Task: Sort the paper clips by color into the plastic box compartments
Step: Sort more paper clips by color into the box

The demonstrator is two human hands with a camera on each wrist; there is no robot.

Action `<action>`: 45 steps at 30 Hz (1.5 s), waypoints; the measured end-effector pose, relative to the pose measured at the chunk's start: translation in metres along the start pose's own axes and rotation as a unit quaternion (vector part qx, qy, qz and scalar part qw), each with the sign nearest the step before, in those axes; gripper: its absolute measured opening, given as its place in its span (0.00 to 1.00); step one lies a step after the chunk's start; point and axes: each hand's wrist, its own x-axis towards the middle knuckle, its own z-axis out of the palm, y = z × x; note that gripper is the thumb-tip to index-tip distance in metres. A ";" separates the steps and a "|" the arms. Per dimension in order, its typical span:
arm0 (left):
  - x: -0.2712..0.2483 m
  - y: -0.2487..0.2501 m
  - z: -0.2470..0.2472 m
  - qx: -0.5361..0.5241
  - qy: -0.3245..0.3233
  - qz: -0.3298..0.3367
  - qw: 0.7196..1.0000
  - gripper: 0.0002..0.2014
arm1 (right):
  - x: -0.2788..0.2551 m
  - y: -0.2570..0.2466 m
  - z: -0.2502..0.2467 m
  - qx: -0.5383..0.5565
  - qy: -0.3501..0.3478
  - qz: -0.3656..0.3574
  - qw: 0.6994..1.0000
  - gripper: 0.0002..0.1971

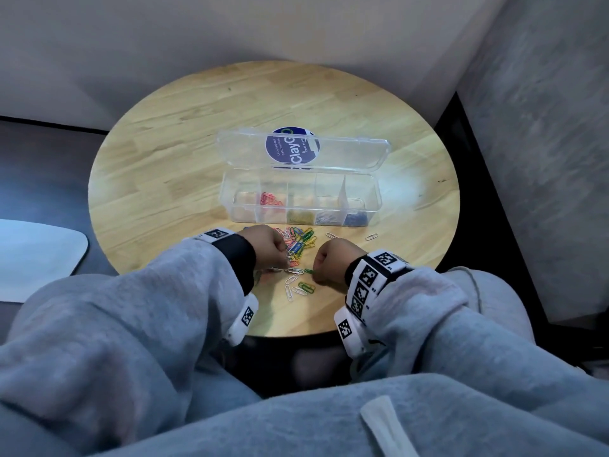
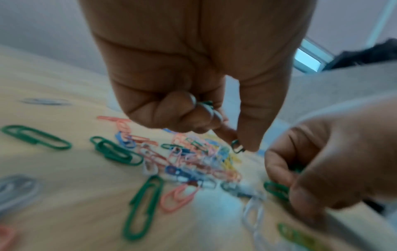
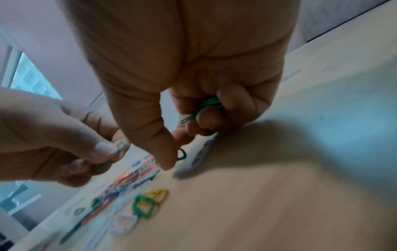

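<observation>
A heap of mixed-colour paper clips [image 1: 298,244] lies on the round wooden table [image 1: 171,153], in front of the clear plastic box [image 1: 301,196]. The box lid stands open; its compartments hold pink, yellow, white and blue clips. My left hand [image 2: 236,144] hovers over the heap's near edge, pinching a green clip [image 2: 237,148] between thumb and forefinger, with more green clips [image 2: 206,105] tucked in its curled fingers. My right hand [image 3: 178,152] is just to the right, pinching another green clip [image 3: 182,154], and its curled fingers hold a bunch of green clips [image 3: 206,107].
Loose white and green clips [image 1: 298,288] lie near the table's front edge between my wrists. Two stray white clips [image 1: 370,236] sit right of the heap. The box's leftmost compartment [image 1: 245,206] looks empty. A grey wall and a sofa surround the table.
</observation>
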 end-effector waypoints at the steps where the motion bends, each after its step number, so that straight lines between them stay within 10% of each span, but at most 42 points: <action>1: -0.001 -0.001 -0.004 -0.047 -0.003 -0.004 0.999 0.09 | 0.000 0.001 -0.001 0.017 -0.002 0.003 1.000 0.03; 7: -0.009 -0.011 -0.020 -0.293 -0.009 -0.060 0.954 0.14 | -0.001 0.012 -0.016 0.246 -0.056 0.012 0.968 0.09; 18: -0.012 -0.016 -0.019 -0.351 -0.029 -0.172 0.920 0.11 | -0.005 0.016 -0.011 0.368 -0.097 0.018 0.924 0.12; 26: -0.011 -0.015 -0.020 -0.056 -0.019 -0.173 0.983 0.13 | -0.003 0.011 -0.007 0.357 -0.109 0.024 0.927 0.10; 32: -0.005 -0.003 -0.007 0.188 -0.027 -0.145 0.971 0.16 | -0.009 0.004 -0.008 0.132 -0.089 -0.037 0.987 0.11; 45: 0.001 -0.002 0.003 0.244 -0.055 -0.121 0.961 0.17 | -0.012 -0.011 0.004 -0.109 -0.039 -0.103 0.988 0.06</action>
